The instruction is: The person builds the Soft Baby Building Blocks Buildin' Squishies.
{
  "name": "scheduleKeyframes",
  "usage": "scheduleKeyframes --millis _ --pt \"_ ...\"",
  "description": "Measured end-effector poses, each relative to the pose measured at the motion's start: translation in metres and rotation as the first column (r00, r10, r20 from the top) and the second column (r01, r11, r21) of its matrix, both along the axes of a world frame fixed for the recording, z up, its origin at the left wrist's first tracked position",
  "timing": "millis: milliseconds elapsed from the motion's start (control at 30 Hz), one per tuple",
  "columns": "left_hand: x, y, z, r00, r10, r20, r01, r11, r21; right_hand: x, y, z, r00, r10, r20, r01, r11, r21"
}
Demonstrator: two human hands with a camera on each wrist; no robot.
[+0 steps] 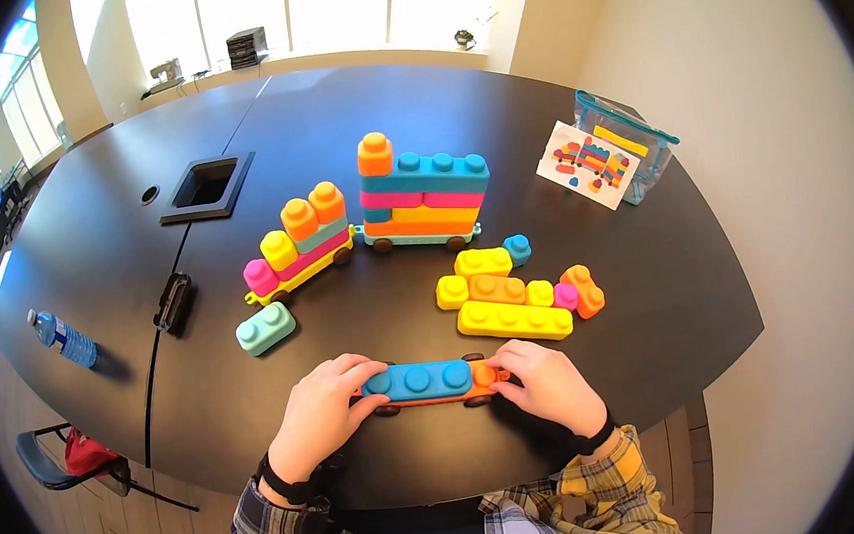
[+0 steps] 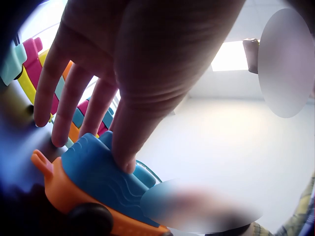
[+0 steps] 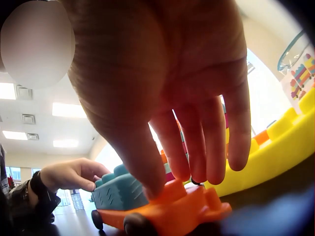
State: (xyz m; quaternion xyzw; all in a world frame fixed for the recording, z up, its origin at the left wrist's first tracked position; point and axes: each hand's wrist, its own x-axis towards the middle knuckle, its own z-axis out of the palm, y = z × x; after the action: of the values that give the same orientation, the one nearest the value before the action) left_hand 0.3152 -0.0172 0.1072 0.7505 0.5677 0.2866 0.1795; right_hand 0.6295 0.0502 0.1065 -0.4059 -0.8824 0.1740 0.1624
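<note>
Close to the table's near edge stands an orange wheeled base (image 1: 423, 402) carrying a long blue block (image 1: 418, 380). My left hand (image 1: 323, 406) pinches the blue block's left end, its thumb on the near side. At the right end, a small orange block (image 3: 172, 192) sits on the base beside the blue one. My right hand (image 1: 549, 386) holds this orange block between thumb and fingers. Beyond my right hand lie a long yellow block (image 1: 514, 320) and several smaller blocks. A mint block (image 1: 265, 329) lies beyond my left hand.
Two built train cars stand farther back: a tall stacked car (image 1: 424, 202) and a stepped car (image 1: 303, 247). A picture card (image 1: 588, 166) leans on a clear zip bag (image 1: 638, 140) at the right. A water bottle (image 1: 63, 338) stands at the left, near a square table opening (image 1: 208, 184).
</note>
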Motion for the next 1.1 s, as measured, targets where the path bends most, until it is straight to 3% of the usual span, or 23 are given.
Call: scheduleKeyframes --millis 67,167,267,333,567,700,767,833,967,1000,1100 --pt "-0.001 0.000 0.000 1.000 0.003 0.000 -0.003 1.000 -0.007 -0.001 0.010 0.008 1.000 0.024 0.000 -0.024 0.999 -0.029" --pt "0.000 -0.001 -0.001 1.000 0.002 0.016 -0.001 0.999 -0.036 -0.007 0.034 0.022 0.988 0.075 -0.137 -0.052 0.986 0.160" --pt "0.000 0.000 0.000 1.000 -0.006 0.003 0.006 1.000 -0.021 -0.017 0.075 0.006 0.996 0.051 -0.072 -0.032 0.966 0.255" --pt "0.001 0.000 0.002 1.000 0.009 0.018 -0.007 0.998 -0.059 -0.028 0.097 0.000 0.997 0.047 0.062 -0.065 0.939 0.336" --pt "-0.002 0.002 0.001 0.999 0.006 0.033 -0.003 0.998 -0.071 -0.053 0.136 -0.023 0.956 0.055 0.289 -0.147 0.941 0.306" --pt "0.000 0.003 0.002 0.999 -0.005 0.034 0.007 0.998 -0.066 -0.053 0.127 -0.012 0.954 0.067 0.292 -0.169 0.925 0.339" --pt "-0.001 0.002 0.003 0.999 -0.002 0.040 0.005 0.997 -0.076 -0.041 0.106 0.011 0.994 0.095 0.045 -0.105 0.924 0.369" --pt "0.000 0.001 0.004 1.000 0.003 0.025 -0.001 0.998 -0.067 -0.025 0.087 0.029 0.995 0.095 -0.003 -0.088 0.930 0.356" --pt "-0.001 0.002 0.001 0.999 -0.001 0.043 0.004 0.997 -0.071 0.001 0.046 0.044 0.987 0.107 -0.120 -0.098 0.992 0.074" --pt "-0.001 0.002 0.002 0.999 0.001 0.040 0.001 0.997 -0.071 0.005 0.038 0.044 0.989 0.105 -0.101 -0.106 0.994 -0.005" --pt "0.000 0.002 0.002 0.999 0.004 0.043 -0.001 0.997 -0.072 0.009 0.025 0.037 0.988 0.143 -0.060 -0.145 0.989 -0.034"
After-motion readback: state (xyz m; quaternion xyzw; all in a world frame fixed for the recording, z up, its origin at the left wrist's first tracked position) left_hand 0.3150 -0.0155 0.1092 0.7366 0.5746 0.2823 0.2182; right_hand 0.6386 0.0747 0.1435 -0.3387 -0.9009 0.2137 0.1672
